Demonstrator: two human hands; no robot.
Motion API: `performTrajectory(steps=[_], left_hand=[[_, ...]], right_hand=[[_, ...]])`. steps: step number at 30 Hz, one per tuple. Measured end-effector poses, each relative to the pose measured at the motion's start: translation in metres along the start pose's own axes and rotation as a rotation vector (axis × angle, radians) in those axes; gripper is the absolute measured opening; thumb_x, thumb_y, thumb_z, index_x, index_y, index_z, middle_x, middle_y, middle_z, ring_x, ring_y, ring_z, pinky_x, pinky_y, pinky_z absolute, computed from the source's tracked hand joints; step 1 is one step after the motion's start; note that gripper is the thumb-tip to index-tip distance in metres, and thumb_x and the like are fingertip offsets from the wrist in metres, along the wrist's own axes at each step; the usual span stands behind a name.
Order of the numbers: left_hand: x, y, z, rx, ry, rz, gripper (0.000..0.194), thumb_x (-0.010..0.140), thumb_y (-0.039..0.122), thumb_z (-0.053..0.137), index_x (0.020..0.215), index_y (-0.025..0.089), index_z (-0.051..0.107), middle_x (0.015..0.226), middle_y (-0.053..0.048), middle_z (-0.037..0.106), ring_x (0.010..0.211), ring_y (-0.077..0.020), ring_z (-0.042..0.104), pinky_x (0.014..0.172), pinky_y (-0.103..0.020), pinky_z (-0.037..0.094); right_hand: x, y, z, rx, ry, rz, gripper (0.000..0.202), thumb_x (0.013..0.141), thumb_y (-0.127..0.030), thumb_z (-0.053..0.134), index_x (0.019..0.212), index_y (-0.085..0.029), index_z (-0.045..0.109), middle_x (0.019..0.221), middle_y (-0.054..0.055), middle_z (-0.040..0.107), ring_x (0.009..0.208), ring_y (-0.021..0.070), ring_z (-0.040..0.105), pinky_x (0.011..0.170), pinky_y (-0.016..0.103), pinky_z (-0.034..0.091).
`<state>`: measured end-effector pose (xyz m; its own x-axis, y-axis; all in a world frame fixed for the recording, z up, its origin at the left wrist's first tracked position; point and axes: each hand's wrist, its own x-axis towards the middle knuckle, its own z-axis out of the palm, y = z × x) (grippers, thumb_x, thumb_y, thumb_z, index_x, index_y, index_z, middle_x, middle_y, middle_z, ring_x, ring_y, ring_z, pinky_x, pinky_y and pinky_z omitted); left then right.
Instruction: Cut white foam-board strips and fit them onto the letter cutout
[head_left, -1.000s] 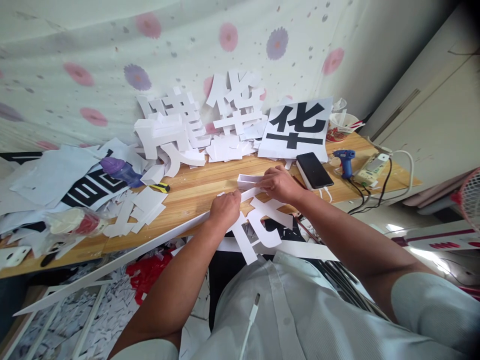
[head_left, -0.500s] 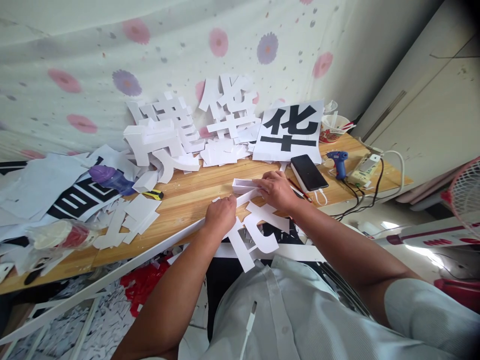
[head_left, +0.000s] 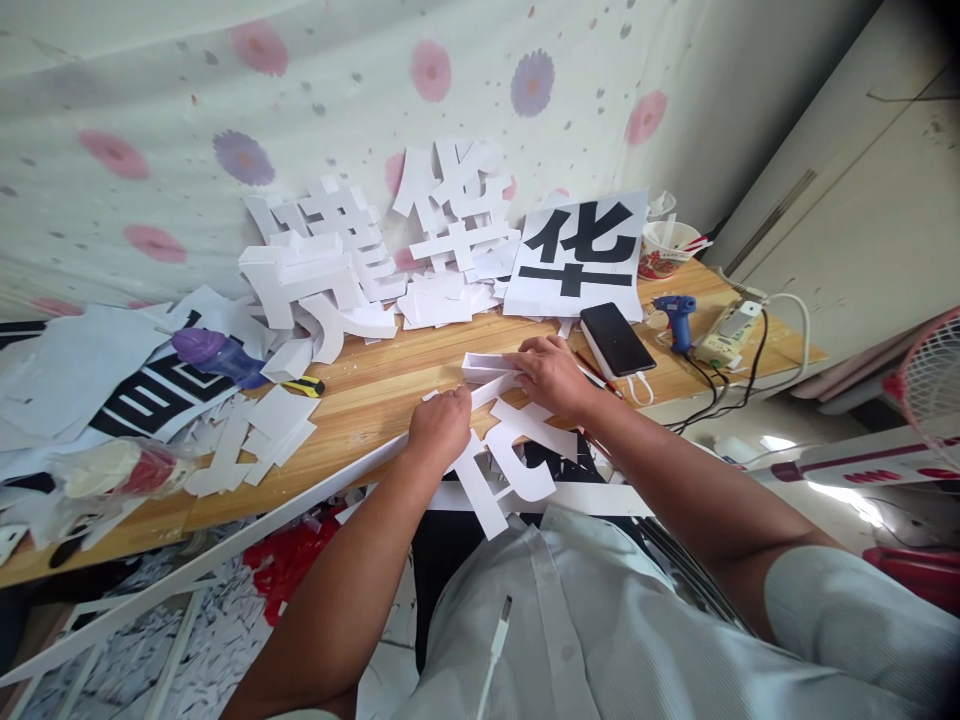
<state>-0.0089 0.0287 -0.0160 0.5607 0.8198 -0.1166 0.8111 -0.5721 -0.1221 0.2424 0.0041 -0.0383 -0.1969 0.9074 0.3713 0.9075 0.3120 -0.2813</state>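
Observation:
A flat white cut-out character (head_left: 517, 468) extends over the table's front edge, between my forearms. My left hand (head_left: 441, 425) is closed on a long white strip (head_left: 300, 515), which runs off to the lower left. My right hand (head_left: 553, 375) has its fingers pressed together on the white piece where the strip meets a raised, box-like white part (head_left: 484, 368). That part's walls stand up from the flat piece, left of my right fingertips. What lies under both palms is hidden.
Behind stand white raised characters (head_left: 300, 275) and a printed sheet (head_left: 581, 255). A phone (head_left: 619, 338), blue glue gun (head_left: 679, 320) and power strip (head_left: 727, 335) lie right. Paper scraps (head_left: 277, 430), a yellow cutter (head_left: 306, 386) and a purple bottle (head_left: 217, 357) lie left.
The view has shifted slightly. Both hands keep nearly the same places and hold on the white pieces.

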Motion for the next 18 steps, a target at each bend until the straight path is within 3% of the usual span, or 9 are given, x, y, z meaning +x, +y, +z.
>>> performTrajectory(steps=[5,11,18], left_hand=[[0.000,0.000,-0.001,0.003,-0.005,-0.001,0.035,0.098,0.005,0.047,0.129,0.011,0.063,0.110,-0.019,0.078,0.107,-0.0346,0.078,0.087,-0.044,0.062],[0.000,0.001,-0.001,0.002,-0.013,-0.009,0.037,0.097,0.005,0.050,0.130,0.011,0.063,0.111,-0.019,0.078,0.108,-0.0337,0.078,0.089,-0.043,0.061],[0.000,0.000,-0.001,-0.003,-0.029,-0.018,0.037,0.096,0.005,0.053,0.131,0.011,0.064,0.113,-0.020,0.078,0.109,-0.0331,0.078,0.091,-0.042,0.061]], right_hand=[[0.001,-0.004,0.003,-0.070,-0.028,-0.002,0.056,0.096,-0.013,0.065,0.152,-0.017,0.068,0.128,0.018,0.079,0.142,0.0344,0.057,0.124,0.056,0.027],[0.003,-0.003,0.013,-0.065,0.013,0.009,0.069,0.094,-0.014,0.068,0.162,-0.021,0.057,0.127,0.015,0.079,0.143,0.0311,0.059,0.136,0.064,0.009],[0.005,0.001,0.013,-0.029,-0.004,-0.006,0.073,0.092,-0.012,0.069,0.163,-0.024,0.056,0.122,0.012,0.080,0.139,0.0307,0.062,0.136,0.068,0.010]])
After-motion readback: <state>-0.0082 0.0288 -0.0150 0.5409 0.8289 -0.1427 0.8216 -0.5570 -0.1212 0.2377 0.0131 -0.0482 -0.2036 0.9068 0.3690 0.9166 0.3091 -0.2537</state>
